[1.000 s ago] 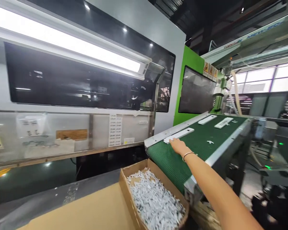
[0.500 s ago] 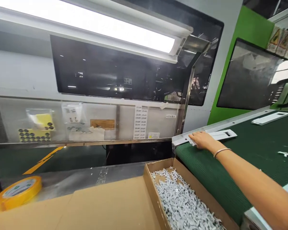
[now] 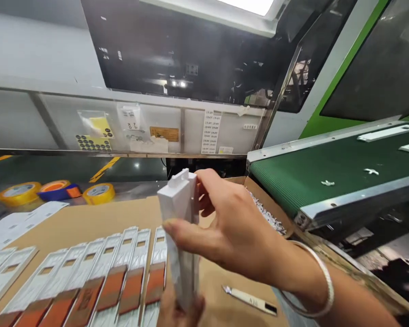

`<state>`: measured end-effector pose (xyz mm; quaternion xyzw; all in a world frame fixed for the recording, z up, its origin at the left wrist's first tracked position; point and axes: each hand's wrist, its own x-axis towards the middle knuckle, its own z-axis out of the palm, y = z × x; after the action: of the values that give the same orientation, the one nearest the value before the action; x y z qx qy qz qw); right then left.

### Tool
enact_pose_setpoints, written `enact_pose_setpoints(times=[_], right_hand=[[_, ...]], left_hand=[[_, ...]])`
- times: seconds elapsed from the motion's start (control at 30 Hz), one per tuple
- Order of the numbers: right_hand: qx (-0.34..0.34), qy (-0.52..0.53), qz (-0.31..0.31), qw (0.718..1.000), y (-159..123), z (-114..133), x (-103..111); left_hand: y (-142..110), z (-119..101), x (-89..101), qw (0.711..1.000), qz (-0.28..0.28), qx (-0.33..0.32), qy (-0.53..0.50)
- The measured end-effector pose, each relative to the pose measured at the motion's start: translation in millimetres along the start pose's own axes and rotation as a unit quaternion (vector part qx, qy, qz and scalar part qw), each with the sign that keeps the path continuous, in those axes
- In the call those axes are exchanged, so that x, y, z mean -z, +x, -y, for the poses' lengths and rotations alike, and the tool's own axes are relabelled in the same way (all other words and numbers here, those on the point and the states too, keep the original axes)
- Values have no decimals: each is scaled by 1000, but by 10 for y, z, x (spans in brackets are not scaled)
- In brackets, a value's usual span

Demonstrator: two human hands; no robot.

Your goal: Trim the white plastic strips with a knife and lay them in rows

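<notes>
A large grey-and-green moulding machine (image 3: 191,59) fills the top of the frame, its dark window above a clear panel with papers and labels taped behind it. At the right, a green conveyor belt in a grey metal frame (image 3: 327,168) runs up toward the far corner. Below it sits a cardboard box of white plastic scraps (image 3: 267,213), mostly hidden behind the person's hand.

A broad tan cardboard sheet (image 3: 88,218) spreads across the lower left. On it lies a fanned row of flat white plastic strips (image 3: 132,254), most with an orange patch (image 3: 132,290) on the near end, so that lot looks finished. More white strips without visible orange lie at the far left edge, and two lie on the belt. Rolls of yellow packing tape (image 3: 18,193) stand at upper left.

Held upright above the row is one white moulded plastic strip (image 3: 179,200); no orange shows on its visible faces. The right hand (image 3: 238,231) is closed around its upper part, thumb in front and fingers behind. The left hand (image 3: 180,311) sits at the strip's lower end, cut off by the bottom edge, so whether it grips is unclear. A slim pale utility knife (image 3: 248,299) lies on the cardboard just below the right wrist.
</notes>
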<state>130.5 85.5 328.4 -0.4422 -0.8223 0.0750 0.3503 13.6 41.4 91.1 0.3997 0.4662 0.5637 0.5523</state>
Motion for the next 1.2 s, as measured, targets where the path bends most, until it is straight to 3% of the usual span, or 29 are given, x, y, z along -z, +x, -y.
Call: enact_pose_setpoints(times=[0.1, 0.2, 0.33, 0.43, 0.53, 0.67, 0.77, 0.87, 0.97, 1.07, 1.2], right_hand=[[-20, 95, 4, 995, -354, -287, -353], [-133, -77, 61, 986, -1004, -843, -793], [-229, -151, 105, 956, -2062, -1453, -1297], [-248, -176, 116, 945, -2586, -1662, -1485], [-249, -185, 100, 945, -2768, -1704, -1550], [-259, -169, 42, 950, -2771, -1448, -1582], [-253, -113, 15, 961, -2759, -939, -1583], [-210, 71, 49, 974, -2727, -308, -1556], [-183, 202, 112, 955, -2670, 160, -1554], [-187, 216, 129, 950, -2646, 358, -1613], [-187, 202, 123, 953, -2669, 405, -1699]], left_hand=[[-163, -12, 65, 996, -11, 4, -89], [-254, -141, 277, 970, -17, 51, -238], [-245, -389, 606, 936, -57, 94, -333], [-240, -488, 744, 908, -82, 101, -399], [-275, -473, 796, 880, -76, 96, -459], [-351, -377, 846, 845, -42, 88, -526], [-396, -324, 886, 820, -1, 75, -567], [-420, -292, 906, 809, 26, 59, -584], [-440, -268, 907, 808, 45, 47, -586], [-467, -256, 899, 803, 65, 44, -590], [-500, -248, 889, 796, 82, 42, -598]])
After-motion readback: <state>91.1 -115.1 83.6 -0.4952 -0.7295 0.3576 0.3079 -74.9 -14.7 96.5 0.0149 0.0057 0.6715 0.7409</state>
